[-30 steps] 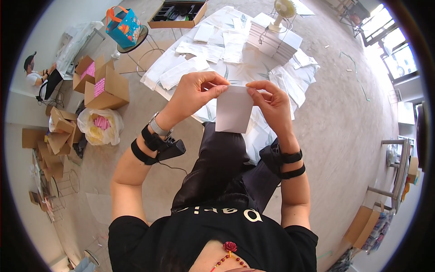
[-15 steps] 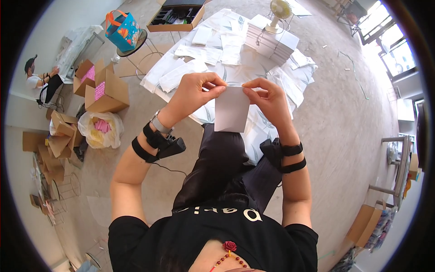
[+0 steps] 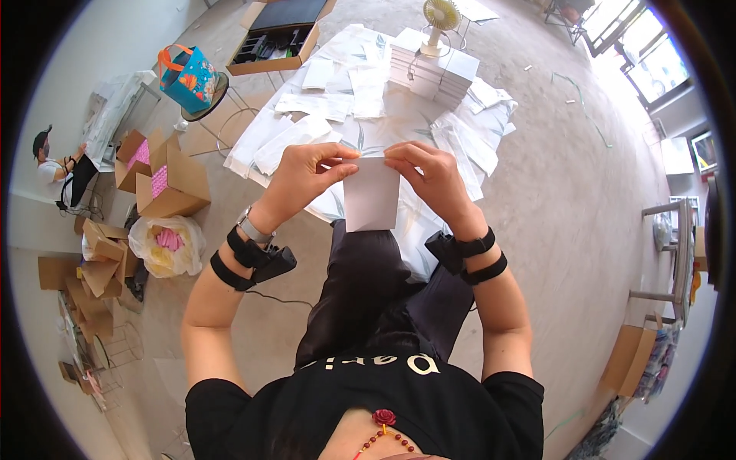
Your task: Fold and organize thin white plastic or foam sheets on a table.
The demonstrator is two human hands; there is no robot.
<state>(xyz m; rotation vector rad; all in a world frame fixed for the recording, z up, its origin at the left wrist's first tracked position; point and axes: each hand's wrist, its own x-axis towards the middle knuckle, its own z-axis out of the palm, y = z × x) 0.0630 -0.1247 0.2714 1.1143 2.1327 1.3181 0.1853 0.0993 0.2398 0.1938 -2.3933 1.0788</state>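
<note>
A plain white rectangular card (image 3: 371, 198), possibly a flat pouch, hangs upright above my lap at the table's near edge. Its top left corner is pinched between the thumb and fingers of my left hand (image 3: 309, 175). At the top right corner my right hand (image 3: 432, 175) grips it the same way. Black straps with small dark devices circle both forearms. Just beyond my hands, a table (image 3: 410, 142) under a pale leaf-patterned cover carries flat white packets (image 3: 314, 106), some overlapping.
A stack of white boxes (image 3: 433, 73) bears a small fan (image 3: 440, 19) at the table's back. Left of it stand a blue bag (image 3: 189, 84) on a stool and an open case (image 3: 272, 46). Cardboard boxes (image 3: 172, 184) and another person (image 3: 57, 165) are farther left.
The view has shifted, so the table and surroundings appear farther left. Both hands keep their pinch on the card, which now appears slightly lower and to the left.
</note>
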